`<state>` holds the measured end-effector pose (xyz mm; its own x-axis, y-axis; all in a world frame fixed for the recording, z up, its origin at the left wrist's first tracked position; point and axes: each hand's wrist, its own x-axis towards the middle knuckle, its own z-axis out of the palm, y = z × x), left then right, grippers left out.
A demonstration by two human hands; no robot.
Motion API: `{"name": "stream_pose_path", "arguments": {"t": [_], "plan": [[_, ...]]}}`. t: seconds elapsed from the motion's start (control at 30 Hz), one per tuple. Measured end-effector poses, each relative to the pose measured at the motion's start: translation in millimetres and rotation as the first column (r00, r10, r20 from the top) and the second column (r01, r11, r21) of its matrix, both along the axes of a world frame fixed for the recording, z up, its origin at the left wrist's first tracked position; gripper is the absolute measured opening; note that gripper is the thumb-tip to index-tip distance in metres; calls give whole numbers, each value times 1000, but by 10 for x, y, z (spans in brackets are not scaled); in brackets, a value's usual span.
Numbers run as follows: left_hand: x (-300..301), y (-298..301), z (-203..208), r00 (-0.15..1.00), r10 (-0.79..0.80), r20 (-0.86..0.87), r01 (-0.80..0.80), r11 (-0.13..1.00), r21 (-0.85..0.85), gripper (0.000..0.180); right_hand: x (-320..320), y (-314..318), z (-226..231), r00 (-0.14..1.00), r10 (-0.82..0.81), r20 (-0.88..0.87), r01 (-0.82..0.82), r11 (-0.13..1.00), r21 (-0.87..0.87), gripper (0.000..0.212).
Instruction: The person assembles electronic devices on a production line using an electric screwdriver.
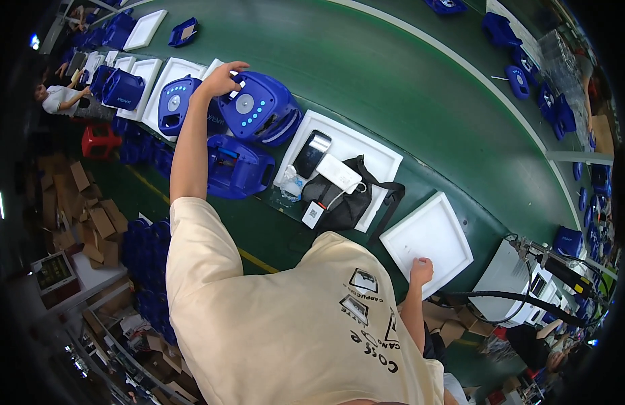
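My left hand (221, 79) reaches out to the far left edge of a blue plastic housing (258, 108). Its index finger stretches out and the thumb stands apart, with a small white patch between them that I cannot make out. On the housing's top are a grey round disc and a curved row of light-blue dots. My right hand (421, 271), fingers curled, is at the near left rim of a white foam tray (439, 226) and seems to grip it. A second blue housing (248, 169), an open shell, lies just nearer than the first.
Between my hands, another white tray (386, 158) carries a black bag (346, 206), a white power bank (339, 173) and a dark phone (309, 158). More housings (177, 104) stand leftward along the green bench. A robot-like arm with cables (562, 273) is at right. Co-workers sit at far left.
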<state>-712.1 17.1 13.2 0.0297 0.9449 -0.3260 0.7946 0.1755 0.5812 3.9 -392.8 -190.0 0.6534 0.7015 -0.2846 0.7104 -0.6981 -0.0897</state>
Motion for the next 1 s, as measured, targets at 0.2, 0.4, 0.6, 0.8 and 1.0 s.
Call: {"name": "stream_pose_path", "arguments": {"t": [0.2, 0.4, 0.6, 0.8, 1.0], "plan": [[-90, 68, -109, 981, -113, -160, 112, 994, -20, 59, -10, 6, 32, 1000, 7, 15, -8, 1000, 15, 22], [-181, 133, -119, 981, -195, -11, 194, 977, -83, 47, -13, 10, 24, 999, 21, 34, -22, 999, 36, 20], [-65, 231, -33, 971, -210, -111, 196, 973, -125, 47, -38, 15, 0, 1000, 5, 26, -6, 1000, 18, 20], [-116, 143, -95, 978, -163, -131, 151, 984, -96, 57, -60, 60, 32, 998, 47, 31, -47, 999, -4, 17], [-62, -76, 140, 929, -135, -344, 195, 970, 147, 71, 59, 66, -64, 996, 65, 54, -67, 997, 39, 16]]}}
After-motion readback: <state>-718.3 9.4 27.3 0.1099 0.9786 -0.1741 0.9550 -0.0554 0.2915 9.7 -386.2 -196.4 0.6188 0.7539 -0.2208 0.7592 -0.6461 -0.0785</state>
